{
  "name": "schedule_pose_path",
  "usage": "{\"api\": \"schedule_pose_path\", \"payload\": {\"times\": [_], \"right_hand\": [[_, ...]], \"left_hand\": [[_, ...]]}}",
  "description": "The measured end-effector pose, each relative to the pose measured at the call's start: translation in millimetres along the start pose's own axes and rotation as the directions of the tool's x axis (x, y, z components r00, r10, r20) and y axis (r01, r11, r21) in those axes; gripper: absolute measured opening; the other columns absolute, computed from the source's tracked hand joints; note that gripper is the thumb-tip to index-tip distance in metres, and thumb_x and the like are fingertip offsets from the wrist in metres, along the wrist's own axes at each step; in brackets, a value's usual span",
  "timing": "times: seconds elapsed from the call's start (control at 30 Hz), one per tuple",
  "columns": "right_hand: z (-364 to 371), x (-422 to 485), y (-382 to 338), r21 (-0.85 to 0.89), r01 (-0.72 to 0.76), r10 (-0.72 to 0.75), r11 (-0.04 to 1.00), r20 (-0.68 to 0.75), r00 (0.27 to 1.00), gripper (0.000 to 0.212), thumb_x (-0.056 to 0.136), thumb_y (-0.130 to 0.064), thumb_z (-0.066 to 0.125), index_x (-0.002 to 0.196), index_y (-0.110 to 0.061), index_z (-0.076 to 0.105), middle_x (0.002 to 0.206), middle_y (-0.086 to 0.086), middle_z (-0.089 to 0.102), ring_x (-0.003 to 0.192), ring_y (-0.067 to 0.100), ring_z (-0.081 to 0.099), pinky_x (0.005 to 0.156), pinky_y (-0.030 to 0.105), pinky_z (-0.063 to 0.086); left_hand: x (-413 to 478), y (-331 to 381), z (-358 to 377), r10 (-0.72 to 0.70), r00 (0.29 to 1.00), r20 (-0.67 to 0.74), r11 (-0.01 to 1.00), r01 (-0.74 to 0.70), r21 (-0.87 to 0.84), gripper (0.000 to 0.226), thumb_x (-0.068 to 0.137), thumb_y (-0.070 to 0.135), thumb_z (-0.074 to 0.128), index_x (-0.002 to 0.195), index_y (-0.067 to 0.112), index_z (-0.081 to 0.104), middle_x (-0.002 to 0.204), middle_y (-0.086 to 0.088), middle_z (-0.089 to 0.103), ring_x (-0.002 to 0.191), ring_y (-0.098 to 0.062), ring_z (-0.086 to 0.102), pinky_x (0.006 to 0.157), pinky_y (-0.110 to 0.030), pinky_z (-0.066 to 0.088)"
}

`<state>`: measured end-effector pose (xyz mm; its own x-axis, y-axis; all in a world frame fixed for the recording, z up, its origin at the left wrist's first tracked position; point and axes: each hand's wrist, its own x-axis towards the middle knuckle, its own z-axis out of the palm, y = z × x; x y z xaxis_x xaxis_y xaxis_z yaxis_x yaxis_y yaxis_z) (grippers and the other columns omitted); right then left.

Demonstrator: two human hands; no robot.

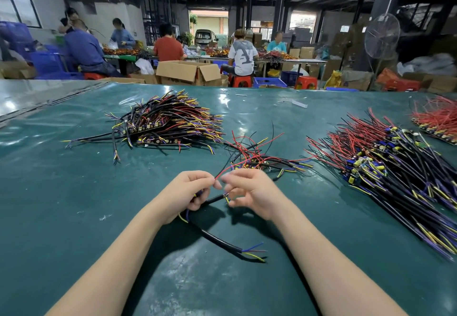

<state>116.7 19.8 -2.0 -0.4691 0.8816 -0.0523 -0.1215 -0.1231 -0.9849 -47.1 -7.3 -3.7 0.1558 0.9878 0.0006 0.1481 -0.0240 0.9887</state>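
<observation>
Head view: just above the table point(74, 192), the left hand point(190, 192) curls round a black cable point(217, 238) and pinches a red wire point(223, 171), while the right hand point(249, 194) pinches the cable's stripped end. This piece looks mid-assembly, its wire not yet joined. The left heap point(168, 123) seems finished, and the larger right heap point(385, 167) probably still waits.
</observation>
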Motion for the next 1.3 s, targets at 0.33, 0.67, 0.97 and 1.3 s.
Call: {"api": "schedule_pose_path", "payload": {"times": [0.33, 0.67, 0.97, 1.3], "right_hand": [[11.5, 5.4, 6.3, 0.088, 0.046, -0.042, 0.995, -0.048, 0.998, 0.017, 0.086, 0.001, 0.056, 0.073, -0.007, 0.062, 0.049, -0.004, 0.058, 0.042, 0.003, 0.052, 0.043, 0.016, 0.047], [-3.7, 0.8, -3.1, -0.143, 0.043, -0.059, 0.989, -0.111, 0.992, 0.022, 0.081, 0.006, 0.059, 0.065, -0.008, 0.058, 0.045, -0.005, 0.056, 0.039, 0.005, 0.051, 0.041, 0.016, 0.044], [-4.1, -1.7, -9.6, -0.879, 0.181, -0.718, 0.441, -0.225, 0.658, 0.011, 0.079, -0.005, 0.062, 0.077, -0.010, 0.071, 0.085, 0.005, 0.069, 0.088, 0.026, 0.057, 0.084, 0.036, 0.043], [15.2, 3.3, -2.8, -0.894, 0.274, -0.324, 0.354, 0.157, 0.933, 0.021, 0.087, -0.022, 0.061, 0.080, -0.006, 0.071, 0.062, 0.000, 0.055, 0.063, 0.018, 0.046, 0.059, 0.028, 0.029]], "left_hand": [[1.7, -0.2, 2.0, -0.044, 0.997, 0.056, 0.992, 0.037, 0.118, 0.031, 0.093, 0.004, 0.043, 0.065, 0.010, 0.052, 0.041, 0.005, 0.043, 0.034, -0.004, 0.027, 0.035, -0.011, 0.020], [-1.6, 1.4, -11.9, -0.008, 1.000, 0.021, 0.979, 0.004, 0.205, 0.024, 0.085, 0.016, 0.063, 0.062, 0.013, 0.061, 0.036, 0.003, 0.036, 0.031, -0.007, 0.023, 0.034, -0.012, 0.019], [1.0, 0.6, -12.8, 0.016, 0.999, -0.031, 0.906, -0.001, 0.422, 0.026, 0.086, 0.011, 0.056, 0.064, 0.020, 0.067, 0.039, 0.007, 0.046, 0.032, -0.005, 0.031, 0.036, -0.014, 0.025], [-0.7, 5.6, -7.0, 0.020, 1.000, 0.008, 0.920, -0.022, 0.391, 0.030, 0.079, 0.026, 0.037, 0.062, 0.020, 0.060, 0.040, 0.002, 0.048, 0.035, -0.009, 0.032, 0.036, -0.015, 0.026]]}}
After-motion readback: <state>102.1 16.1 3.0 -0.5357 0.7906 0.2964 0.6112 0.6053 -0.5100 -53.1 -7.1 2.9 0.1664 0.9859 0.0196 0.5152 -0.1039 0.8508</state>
